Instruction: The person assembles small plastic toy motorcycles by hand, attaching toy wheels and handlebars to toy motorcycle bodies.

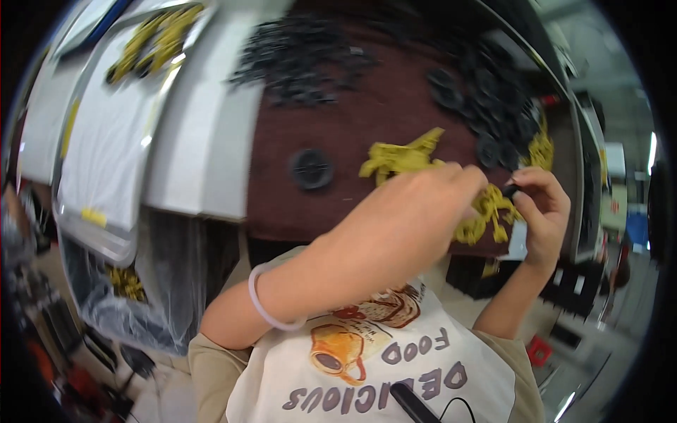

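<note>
My left hand reaches across to the right, its fingers curled down at a yellow plastic toy part with thin, branching shapes. Its fingertips are partly hidden behind the back of the hand. Beside it, my right hand pinches a small black piece between thumb and fingers, close against that yellow part. Another yellow plastic toy body lies on the dark red work surface, just beyond my left hand. A round black wheel rests by itself to the left of my forearm.
Many small black parts are heaped at the back left. Black wheels pile up at the back right, near more yellow parts. On the left, a white-lined tray carries yellow-and-black pieces; below it stands a plastic-lined bin.
</note>
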Demonstrator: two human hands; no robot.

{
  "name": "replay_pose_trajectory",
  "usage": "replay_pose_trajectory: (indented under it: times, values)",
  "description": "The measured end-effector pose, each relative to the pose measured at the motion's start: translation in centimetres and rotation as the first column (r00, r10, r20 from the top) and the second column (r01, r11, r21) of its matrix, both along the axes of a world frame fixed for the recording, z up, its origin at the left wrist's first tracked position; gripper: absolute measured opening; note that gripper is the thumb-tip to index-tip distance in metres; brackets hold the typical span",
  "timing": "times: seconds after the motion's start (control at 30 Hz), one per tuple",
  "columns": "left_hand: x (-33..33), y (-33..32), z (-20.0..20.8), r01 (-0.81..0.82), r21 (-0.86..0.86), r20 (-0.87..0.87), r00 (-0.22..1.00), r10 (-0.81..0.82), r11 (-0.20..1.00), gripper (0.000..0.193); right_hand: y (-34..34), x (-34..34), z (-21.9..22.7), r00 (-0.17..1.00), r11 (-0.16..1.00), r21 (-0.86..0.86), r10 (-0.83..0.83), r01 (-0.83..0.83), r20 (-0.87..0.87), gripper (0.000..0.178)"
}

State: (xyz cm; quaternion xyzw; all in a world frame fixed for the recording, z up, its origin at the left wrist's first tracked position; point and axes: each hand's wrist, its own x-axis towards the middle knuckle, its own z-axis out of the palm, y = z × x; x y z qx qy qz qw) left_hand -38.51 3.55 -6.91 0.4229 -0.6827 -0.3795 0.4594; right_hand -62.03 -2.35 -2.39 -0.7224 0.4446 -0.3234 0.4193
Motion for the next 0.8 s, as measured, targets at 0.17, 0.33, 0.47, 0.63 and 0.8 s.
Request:
replay_pose_trajectory:
  times: [0.17, 0.33, 0.47, 0.63, 0.8]
  values:
    - [-3.2, -3.1, -0.4, 0.109, -0.127, 0.358, 0.932, -0.057, 0.986, 0.028, 1.7, -5.7, -1.3, 0.985, 0.986, 0.028, -0.165, 0.164, 0.053, 0.02]
    - [-1.1, -2.1, 2.4, -0.223, -0.163, 0.328, 0.906, 0.266, 0.961, 0.019, 1.5, -8.4, -2.0, 0.963, 0.968, 0.071, -0.248, 0.242, 0.103, 0.021]
    - [-1.4, 1.1, 2.9, -0.14, -0.056, 0.401, 0.904, 0.151, 0.989, 0.016, 0.7, -7.2, -2.3, 0.975, 0.985, 0.154, -0.112, 0.082, 0.194, 0.023]
    - [-1.7, -1.3, 2.6, -0.267, -0.113, 0.367, 0.884, 0.29, 0.957, 0.013, 1.1, -6.0, -3.2, 0.965, 0.959, 0.283, -0.078, 0.003, 0.251, 0.023]
    - [-2.8, -5.0, 2.1, -0.029, -0.127, 0.598, 0.795, 0.1, 0.991, 0.016, 2.1, -6.2, -3.5, 0.966, 0.948, 0.319, -0.068, -0.016, 0.25, 0.025]
